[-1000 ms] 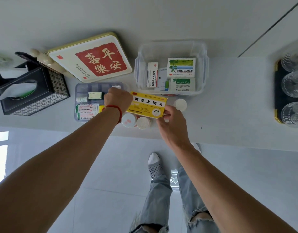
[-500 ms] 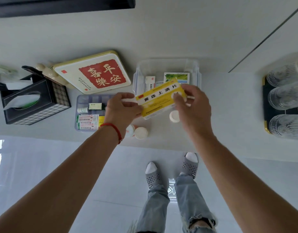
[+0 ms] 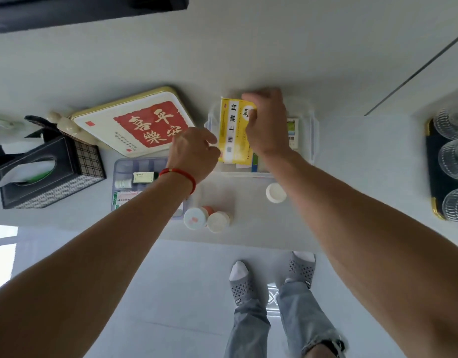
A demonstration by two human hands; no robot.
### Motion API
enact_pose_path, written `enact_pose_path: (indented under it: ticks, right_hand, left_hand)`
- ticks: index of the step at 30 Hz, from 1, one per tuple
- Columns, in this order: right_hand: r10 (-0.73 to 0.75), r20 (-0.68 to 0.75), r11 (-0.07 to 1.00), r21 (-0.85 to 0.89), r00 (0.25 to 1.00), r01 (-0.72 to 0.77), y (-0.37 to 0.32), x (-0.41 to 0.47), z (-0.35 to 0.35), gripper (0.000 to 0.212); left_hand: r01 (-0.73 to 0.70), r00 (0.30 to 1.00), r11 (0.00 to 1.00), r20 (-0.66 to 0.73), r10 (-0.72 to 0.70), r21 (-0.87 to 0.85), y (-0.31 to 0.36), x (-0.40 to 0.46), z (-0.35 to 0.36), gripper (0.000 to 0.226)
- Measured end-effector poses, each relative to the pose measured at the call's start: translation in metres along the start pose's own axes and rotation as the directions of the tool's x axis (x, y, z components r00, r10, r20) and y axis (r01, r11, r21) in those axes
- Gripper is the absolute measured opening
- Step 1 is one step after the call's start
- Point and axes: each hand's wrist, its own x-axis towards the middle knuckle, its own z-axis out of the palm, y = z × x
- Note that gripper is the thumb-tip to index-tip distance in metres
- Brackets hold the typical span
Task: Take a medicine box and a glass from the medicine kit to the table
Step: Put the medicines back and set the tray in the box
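Observation:
A yellow medicine box (image 3: 233, 130) with black characters stands on end over the clear plastic medicine kit (image 3: 311, 135). My right hand (image 3: 266, 125) grips its upper right part from above. My left hand (image 3: 194, 153) touches the box's lower left corner with curled fingers. Other medicine boxes in the kit are mostly hidden behind my right hand. Several ribbed clear glasses (image 3: 452, 153) sit on a black gold-rimmed tray (image 3: 433, 182) at the far right of the white table (image 3: 351, 177).
A red and cream tin lid (image 3: 135, 122) leans left of the kit. A clear tray of small medicines (image 3: 135, 182) lies under my left wrist. Three white round bottles (image 3: 207, 219) stand near the table's front edge. A black checked tissue box (image 3: 47, 171) is far left.
The yellow box has turned from lying flat to standing on end and moved back over the kit. My right hand shifted up onto its top; my left hand dropped to its lower corner.

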Motion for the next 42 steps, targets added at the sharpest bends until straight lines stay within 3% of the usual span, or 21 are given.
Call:
enact_pose_path:
  ticks: [4,7,12,17,20,24,28,31,34,37,40,42]
  right_hand:
    - [-0.051,0.094,0.996,-0.061,0.994,0.057,0.002,-0.023,0.019,0.042]
    - [0.014,0.11,0.996,-0.094,0.994,-0.004,0.012,-0.018,0.028,0.037]
    - [0.108,0.194,0.984,-0.163,0.975,-0.077,0.03,-0.002,0.034,0.045]
    - [-0.032,0.488,0.897,-0.371,0.872,0.241,0.048,-0.009,0.019,0.058]
    - [-0.069,0.582,0.829,-0.418,0.81,0.371,0.05,-0.007,0.008,0.05]
    - [-0.142,0.669,0.632,-0.506,0.73,0.587,0.041,-0.012,-0.001,0.044]
    - [-0.029,0.676,0.738,-0.482,0.736,0.472,0.028,-0.014,-0.016,0.043]
    - [-0.144,0.52,0.828,-0.403,0.842,0.39,0.008,-0.035,-0.036,0.031]
    - [-0.26,0.436,0.907,-0.196,0.861,0.374,-0.016,-0.092,-0.053,0.022]
    - [-0.221,0.549,0.911,-0.179,0.806,0.372,-0.026,-0.141,-0.046,0.022]
    - [-0.108,0.655,0.875,-0.295,0.748,0.385,-0.019,-0.173,-0.015,0.053]
    - [-0.083,0.645,0.857,-0.342,0.76,0.384,-0.012,-0.188,0.006,0.062]
  left_hand:
    - [-0.062,0.998,0.995,-0.023,0.064,0.079,-0.01,-0.001,0.004,0.027]
    - [-0.05,0.999,0.996,0.002,0.05,0.078,-0.013,-0.001,0.009,0.029]
    - [-0.069,0.998,0.993,0.0,0.07,0.098,-0.015,0.0,0.015,0.028]
    - [-0.091,0.996,0.988,0.021,0.089,0.124,-0.02,0.001,0.02,0.035]
    - [-0.123,0.992,0.984,0.022,0.121,0.131,-0.023,-0.001,0.023,0.038]
    - [-0.128,0.992,0.986,0.027,0.126,0.104,-0.024,-0.005,0.023,0.042]
    - [-0.146,0.989,0.989,0.031,0.146,0.025,-0.023,-0.016,0.01,0.038]
    - [-0.152,0.984,0.988,-0.097,0.148,-0.038,-0.032,-0.031,-0.004,0.029]
    - [-0.095,0.985,0.994,-0.148,0.087,-0.047,-0.048,-0.062,-0.01,0.026]
    - [-0.142,0.987,0.99,-0.073,0.141,-0.014,-0.071,-0.095,-0.003,0.036]
    - [-0.203,0.966,0.967,0.191,0.172,0.153,-0.094,-0.113,0.015,0.062]
    - [-0.205,0.943,0.954,0.304,0.133,0.219,-0.103,-0.116,0.028,0.072]
